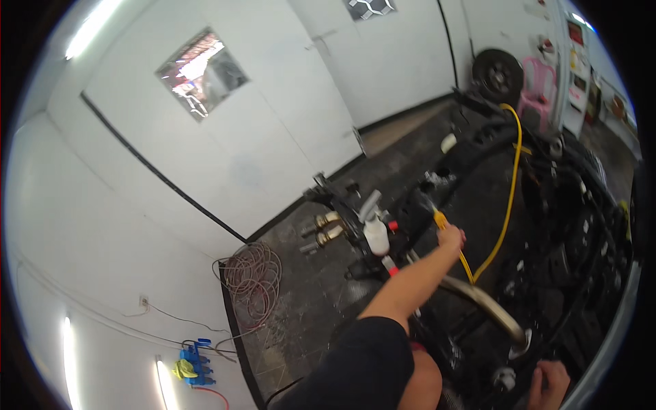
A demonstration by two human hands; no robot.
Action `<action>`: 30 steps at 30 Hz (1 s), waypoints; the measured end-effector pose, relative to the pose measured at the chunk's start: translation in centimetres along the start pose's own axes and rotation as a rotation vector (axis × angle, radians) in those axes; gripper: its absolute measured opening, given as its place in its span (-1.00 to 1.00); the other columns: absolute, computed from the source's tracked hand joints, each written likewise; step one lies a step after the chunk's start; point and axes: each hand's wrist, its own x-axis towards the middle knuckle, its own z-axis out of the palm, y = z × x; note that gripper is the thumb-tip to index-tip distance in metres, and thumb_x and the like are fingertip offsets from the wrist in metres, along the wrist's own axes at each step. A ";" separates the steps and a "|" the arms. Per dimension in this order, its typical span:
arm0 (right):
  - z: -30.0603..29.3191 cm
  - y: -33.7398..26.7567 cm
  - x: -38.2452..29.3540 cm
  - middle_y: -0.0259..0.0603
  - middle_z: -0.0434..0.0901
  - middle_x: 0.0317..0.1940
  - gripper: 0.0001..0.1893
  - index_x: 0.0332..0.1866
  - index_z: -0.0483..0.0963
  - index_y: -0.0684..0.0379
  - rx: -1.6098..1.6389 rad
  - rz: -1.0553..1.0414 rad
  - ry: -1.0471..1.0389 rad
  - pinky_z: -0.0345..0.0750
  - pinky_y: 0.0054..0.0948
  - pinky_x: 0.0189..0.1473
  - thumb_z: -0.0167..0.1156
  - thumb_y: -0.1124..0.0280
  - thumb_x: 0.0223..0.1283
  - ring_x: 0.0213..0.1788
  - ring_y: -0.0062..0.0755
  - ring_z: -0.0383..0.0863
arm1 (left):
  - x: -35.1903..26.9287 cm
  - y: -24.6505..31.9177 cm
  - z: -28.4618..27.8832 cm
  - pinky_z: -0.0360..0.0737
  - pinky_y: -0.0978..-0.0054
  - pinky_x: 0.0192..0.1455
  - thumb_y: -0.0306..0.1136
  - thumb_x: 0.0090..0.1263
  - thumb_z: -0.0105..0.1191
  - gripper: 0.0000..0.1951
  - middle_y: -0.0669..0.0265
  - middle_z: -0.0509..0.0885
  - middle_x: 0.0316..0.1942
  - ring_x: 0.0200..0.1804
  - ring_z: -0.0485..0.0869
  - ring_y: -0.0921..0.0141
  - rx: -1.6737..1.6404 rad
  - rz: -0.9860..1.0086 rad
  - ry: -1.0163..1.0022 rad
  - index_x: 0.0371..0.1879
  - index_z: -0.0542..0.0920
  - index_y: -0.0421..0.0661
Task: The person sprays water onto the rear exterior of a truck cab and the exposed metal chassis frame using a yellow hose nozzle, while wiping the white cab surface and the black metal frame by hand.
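Note:
My left hand [451,238] is closed around a yellow-handled tool [439,219] at the end of my outstretched arm. The tool's thin tip points at the black vehicle frame [410,210], and a whitish blur shows at the tip. A yellow hose [508,220] loops from below that hand up over the frame. A bent metal pipe [479,297] runs across the frame below my hand. At the lower right edge, my right hand [551,382] is partly cut off, with its fingers curled near the frame; whether it holds anything cannot be seen.
A white plastic bottle [376,236] sits on the frame left of my arm. Coiled hose [253,284] lies by the white wall [169,246]. A blue air filter unit [193,363] hangs on it. Farther off are a tire [497,77] and a pink plastic chair [537,89].

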 end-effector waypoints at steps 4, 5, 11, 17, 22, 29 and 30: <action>1.4 1.1 -1.3 -0.15 0.52 -0.46 -0.95 -0.35 0.54 0.29 0.011 0.106 0.199 0.45 -0.26 -0.11 0.21 0.62 0.24 -0.31 -0.16 0.58 | -1.0 -0.3 -3.3 0.59 0.41 -0.55 0.07 0.77 -0.34 -0.47 0.21 0.70 -0.47 -0.53 0.71 0.31 -0.160 -0.007 -0.091 -0.17 0.51 -0.17; 1.4 1.6 -1.6 -0.11 0.59 -0.39 -0.96 -0.28 0.60 0.29 0.030 0.097 0.164 0.46 -0.24 -0.10 0.27 0.62 0.18 -0.27 -0.12 0.60 | -1.3 -0.6 -3.6 0.64 0.41 -0.46 0.09 0.77 -0.37 -0.47 0.20 0.74 -0.32 -0.42 0.76 0.29 -0.143 -0.001 -0.053 -0.11 0.49 -0.16; 2.1 2.0 -1.4 -0.13 0.63 -0.38 -0.89 -0.25 0.64 0.27 0.045 0.121 0.123 0.47 -0.23 -0.14 0.34 0.62 0.10 -0.27 -0.09 0.61 | -2.6 -2.5 -4.2 0.70 0.36 -0.36 0.11 0.77 -0.49 -0.43 0.07 0.69 -0.12 -0.24 0.76 0.20 -0.267 -0.113 -0.104 0.04 0.37 -0.25; 2.6 1.7 -0.3 -0.12 0.63 -0.39 -0.91 -0.27 0.64 0.28 0.087 0.082 0.139 0.47 -0.24 -0.27 0.33 0.61 0.10 -0.33 -0.11 0.60 | -4.5 -6.4 -3.6 0.80 0.37 -0.31 0.12 0.77 -0.50 -0.33 0.00 0.65 -0.17 -0.29 0.74 0.18 -0.289 -0.115 0.060 -0.05 0.42 -0.39; 2.9 2.0 -0.3 -0.11 0.63 -0.39 -0.90 -0.26 0.64 0.28 0.103 0.104 0.113 0.47 -0.24 -0.26 0.33 0.61 0.11 -0.32 -0.10 0.60 | -5.4 -6.6 -4.2 0.84 0.40 -0.31 0.00 0.79 -0.47 -0.38 -0.08 0.67 -0.07 -0.28 0.77 0.19 0.013 0.008 0.212 0.05 0.43 -0.45; 3.1 2.0 0.1 -0.10 0.63 -0.36 -0.88 -0.25 0.62 0.29 0.076 0.091 0.118 0.46 -0.23 -0.26 0.34 0.62 0.09 -0.31 -0.09 0.60 | -6.3 -6.1 -7.1 0.89 -0.03 -0.05 -0.05 0.78 -0.37 -0.48 -0.04 0.44 0.27 0.18 0.65 -0.02 0.029 -0.143 0.144 0.42 0.26 -0.24; 3.3 2.1 0.2 -0.10 0.63 -0.36 -0.88 -0.25 0.62 0.29 0.085 0.097 0.130 0.46 -0.23 -0.26 0.34 0.62 0.09 -0.31 -0.09 0.60 | -6.3 -6.1 -7.6 0.88 -0.07 -0.02 -0.05 0.78 -0.36 -0.47 -0.04 0.41 0.33 0.23 0.63 -0.04 0.037 -0.156 0.120 0.47 0.23 -0.22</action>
